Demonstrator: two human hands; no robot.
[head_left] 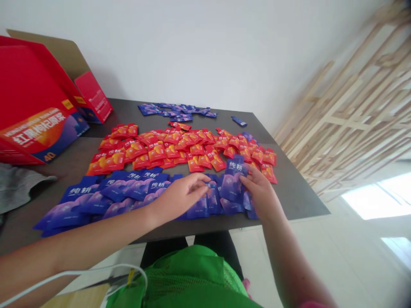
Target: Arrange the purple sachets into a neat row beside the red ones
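Dark table [298, 196]: right hand [261, 194] grips blue sachet [233, 179]; left hand [180, 196] beside.

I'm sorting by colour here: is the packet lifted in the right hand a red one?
No. The right hand holds up a blue packet, with the red packets lying farther back on the table.

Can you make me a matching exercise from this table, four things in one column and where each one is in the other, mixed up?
Things:
1. red box
2. red sachets
3. blue sachet held up
4. grey cloth

Places:
A. in the right hand
B. far left of the table, lid open
C. near left table edge
D. spread across the table's middle

The left hand rests on the near blue row.

Pairs: 1-B, 2-D, 3-A, 4-C
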